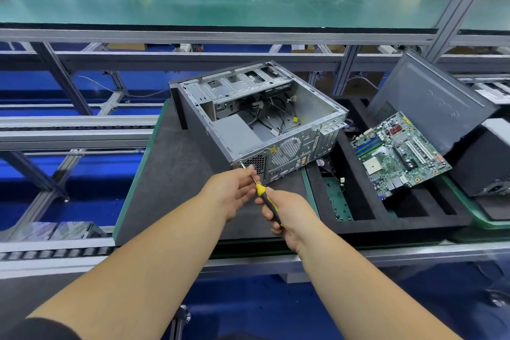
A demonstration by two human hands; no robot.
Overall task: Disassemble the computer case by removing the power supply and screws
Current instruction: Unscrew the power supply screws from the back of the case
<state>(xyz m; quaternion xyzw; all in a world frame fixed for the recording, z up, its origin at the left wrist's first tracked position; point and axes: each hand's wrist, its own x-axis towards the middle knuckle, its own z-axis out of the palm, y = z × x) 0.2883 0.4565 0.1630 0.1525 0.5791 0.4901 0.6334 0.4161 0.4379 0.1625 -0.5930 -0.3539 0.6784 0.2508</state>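
Observation:
An open grey computer case [311, 107] lies on its side on a dark mat [171, 174], rear panel facing me. The grey power supply [237, 132] sits in its near left corner, with loose cables behind it. My right hand [287, 215] grips the yellow-and-black handle of a screwdriver [263, 193]. The metal tip reaches a screw at the rear panel's lower left corner [241, 163]. My left hand [234, 190] pinches the shaft between its fingertips, just below the tip.
A green motherboard [397, 152] leans in a black foam tray [358, 201] to the right. A dark side panel [430, 102] stands behind it. Roller conveyor rails [69, 130] run along the left. A green shelf [220, 5] spans the back, a person standing beyond it.

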